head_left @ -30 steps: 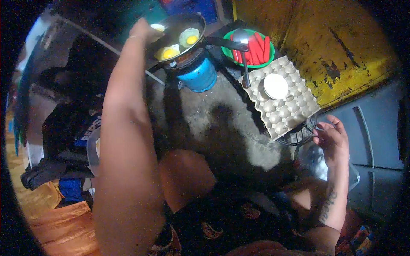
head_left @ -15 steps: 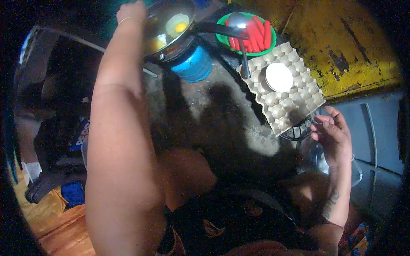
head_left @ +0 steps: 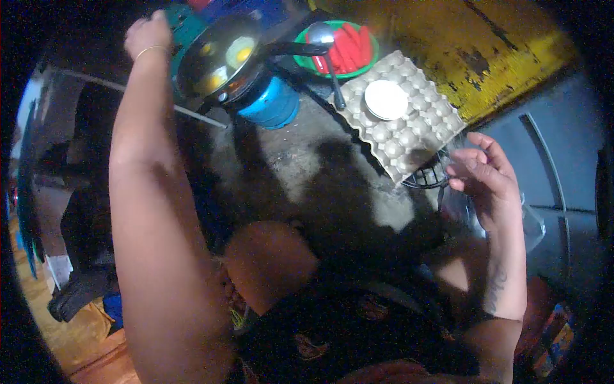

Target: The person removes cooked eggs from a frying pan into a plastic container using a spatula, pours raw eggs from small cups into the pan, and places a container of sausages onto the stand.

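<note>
My left hand [head_left: 148, 37] is stretched to the far left, beyond the frying pan [head_left: 214, 41], beside a teal surface [head_left: 187, 29]. Its fingers are curled in; what they hold, if anything, is hidden. Several eggs are in the dark pan, one with a clear yellow yolk [head_left: 242, 56]. Under the pan stands a blue gas cylinder [head_left: 274, 105]. At the right, my right hand [head_left: 487, 169] is held loosely curled with fingers apart, beside the near corner of a grey egg tray [head_left: 416, 137]. A round white stacked dish [head_left: 386, 100] sits on that tray.
A green basket [head_left: 368, 67] holds several red sausages [head_left: 350, 48]. A ladle [head_left: 337, 86] leans across it, its handle over the tray's edge. A black wire rack [head_left: 425, 179] shows under the tray. Clear plastic [head_left: 531, 224] lies below my right hand. A worn yellow panel [head_left: 499, 57] stands behind.
The whole view has shifted, so the pan, basket and tray appear farther left. My left hand has moved left, away from the pan's rim. My right hand stays by the tray's corner.
</note>
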Demonstrator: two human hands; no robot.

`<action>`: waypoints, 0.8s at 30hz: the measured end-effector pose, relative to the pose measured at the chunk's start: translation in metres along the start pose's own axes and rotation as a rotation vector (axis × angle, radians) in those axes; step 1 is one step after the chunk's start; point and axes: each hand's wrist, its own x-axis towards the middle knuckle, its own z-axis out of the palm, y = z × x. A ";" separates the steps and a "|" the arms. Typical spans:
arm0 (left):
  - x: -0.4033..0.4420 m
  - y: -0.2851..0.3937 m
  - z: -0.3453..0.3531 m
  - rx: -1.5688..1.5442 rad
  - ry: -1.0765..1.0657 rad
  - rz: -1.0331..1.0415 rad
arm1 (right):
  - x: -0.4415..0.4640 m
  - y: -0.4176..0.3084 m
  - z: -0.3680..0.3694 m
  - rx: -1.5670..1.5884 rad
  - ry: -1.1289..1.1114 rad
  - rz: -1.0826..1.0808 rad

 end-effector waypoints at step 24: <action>-0.297 0.315 -0.057 -1.064 -0.300 0.420 | -0.042 -0.024 -0.058 0.139 0.065 -0.291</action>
